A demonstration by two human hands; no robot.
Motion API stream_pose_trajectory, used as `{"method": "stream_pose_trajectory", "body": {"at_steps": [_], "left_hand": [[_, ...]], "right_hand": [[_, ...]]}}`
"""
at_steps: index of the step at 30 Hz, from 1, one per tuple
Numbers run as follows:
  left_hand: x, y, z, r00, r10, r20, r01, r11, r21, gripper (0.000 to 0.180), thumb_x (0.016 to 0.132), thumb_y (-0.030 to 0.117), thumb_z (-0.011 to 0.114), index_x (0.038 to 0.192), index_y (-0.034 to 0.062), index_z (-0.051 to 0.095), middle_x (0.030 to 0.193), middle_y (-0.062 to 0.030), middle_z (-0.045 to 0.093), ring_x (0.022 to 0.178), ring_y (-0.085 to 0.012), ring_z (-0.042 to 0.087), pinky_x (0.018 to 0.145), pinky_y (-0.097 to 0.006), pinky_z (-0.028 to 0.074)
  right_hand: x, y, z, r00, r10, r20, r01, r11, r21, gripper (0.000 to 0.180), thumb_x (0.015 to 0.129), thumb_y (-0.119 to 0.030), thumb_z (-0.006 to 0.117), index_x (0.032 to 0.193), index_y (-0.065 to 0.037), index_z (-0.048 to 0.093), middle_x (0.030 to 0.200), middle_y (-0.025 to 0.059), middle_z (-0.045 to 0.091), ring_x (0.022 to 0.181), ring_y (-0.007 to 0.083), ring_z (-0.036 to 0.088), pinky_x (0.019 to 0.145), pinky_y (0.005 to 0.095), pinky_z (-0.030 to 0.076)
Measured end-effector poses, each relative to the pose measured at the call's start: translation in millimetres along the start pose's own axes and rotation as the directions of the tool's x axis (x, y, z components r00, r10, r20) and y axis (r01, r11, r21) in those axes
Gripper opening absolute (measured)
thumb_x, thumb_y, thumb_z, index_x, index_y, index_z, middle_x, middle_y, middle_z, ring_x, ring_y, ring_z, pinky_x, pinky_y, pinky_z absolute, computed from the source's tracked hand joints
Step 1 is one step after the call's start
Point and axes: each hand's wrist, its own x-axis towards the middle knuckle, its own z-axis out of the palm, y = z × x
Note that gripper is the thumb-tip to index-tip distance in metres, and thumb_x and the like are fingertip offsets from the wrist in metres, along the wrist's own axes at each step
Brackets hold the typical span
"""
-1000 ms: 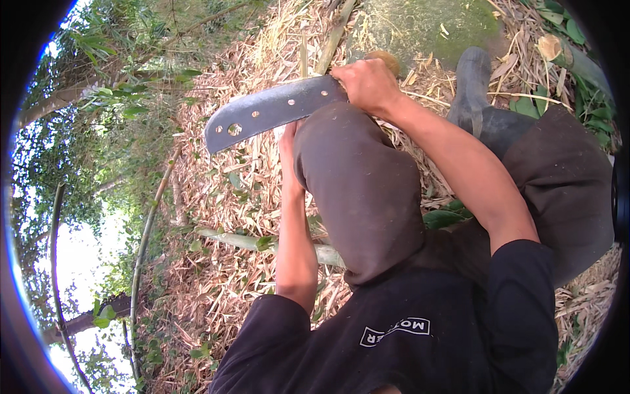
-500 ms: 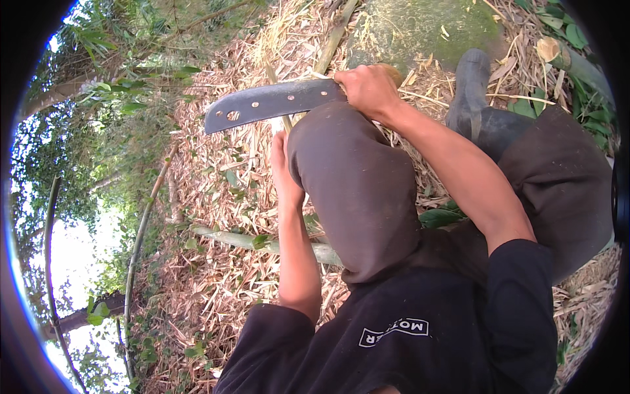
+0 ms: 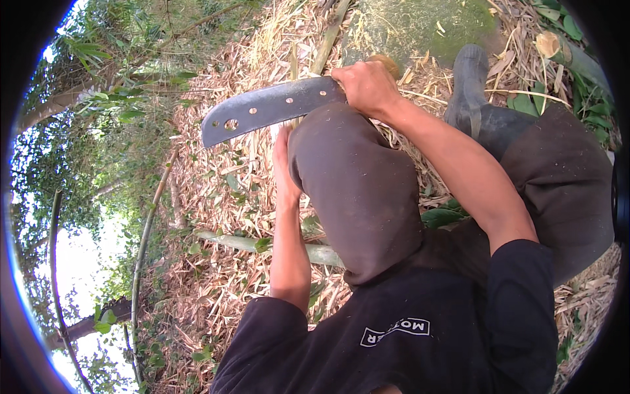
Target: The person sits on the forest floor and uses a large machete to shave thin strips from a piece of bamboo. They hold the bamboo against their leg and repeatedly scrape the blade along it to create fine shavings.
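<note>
My right hand (image 3: 369, 87) is wrapped round the handle of a machete (image 3: 272, 106), whose round wooden butt shows beyond the fist. The broad dark blade, pierced by several holes, points left across the front of my raised knee (image 3: 351, 157). Below the blade, my left hand (image 3: 282, 161) is closed beside the knee, its fingers mostly hidden behind the trouser leg. A thin pale bamboo strip (image 3: 294, 62) passes under the blade, in line with this hand, and sticks out on the far side.
A mossy flat stone (image 3: 420, 33) lies ahead, scattered with shavings. Dry leaves cover the ground. A bamboo pole (image 3: 305, 253) lies beside my left forearm, and a cut trunk (image 3: 577, 59) at the far right. My boot (image 3: 472, 92) stands near the stone. Thin stems and foliage rise at left.
The machete's tip has swung slightly nearer and left, and the blade is tilted a little more. The bamboo strip's far end has shifted right. My left elbow has moved slightly left.
</note>
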Motion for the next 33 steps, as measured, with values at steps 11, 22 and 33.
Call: {"method": "stream_pose_trajectory", "body": {"at_steps": [11,22,33], "left_hand": [[-4.8,35.5,-5.8,0.975,-0.198,-0.100,0.189,0.978,-0.087,0.029,0.101,0.018,0.054,0.123,-0.0017,0.056,0.098,-0.0209,0.070,0.087,-0.0191,0.066,0.079,-0.036,0.051],[58.3,-1.2,6.1,0.972,-0.235,0.033,0.234,0.972,0.011,0.031,0.095,0.017,0.061,0.117,-0.0048,0.063,0.105,-0.0200,0.071,0.091,-0.0341,0.066,0.084,-0.044,0.051],[-16.7,8.6,-18.0,0.995,-0.086,0.049,0.083,0.994,0.068,0.042,0.093,0.000,0.054,0.134,-0.0059,0.056,0.089,-0.0182,0.075,0.079,-0.0168,0.071,0.071,-0.031,0.055]], "right_hand": [[0.0,1.8,7.7,0.999,-0.003,0.036,0.003,1.000,-0.012,0.019,0.081,-0.015,0.053,0.082,-0.006,0.071,0.074,0.0182,0.070,0.067,0.0347,0.070,0.065,0.0458,0.056],[2.0,-4.7,-5.1,0.998,0.008,0.059,-0.007,1.000,-0.018,0.019,0.078,-0.013,0.056,0.084,-0.005,0.072,0.076,0.0209,0.070,0.069,0.0367,0.070,0.067,0.0464,0.056],[-0.3,1.2,1.1,1.000,0.007,0.018,-0.006,0.999,-0.033,0.021,0.081,-0.014,0.053,0.084,-0.006,0.072,0.074,0.0193,0.070,0.069,0.0349,0.071,0.066,0.0468,0.056]]}}
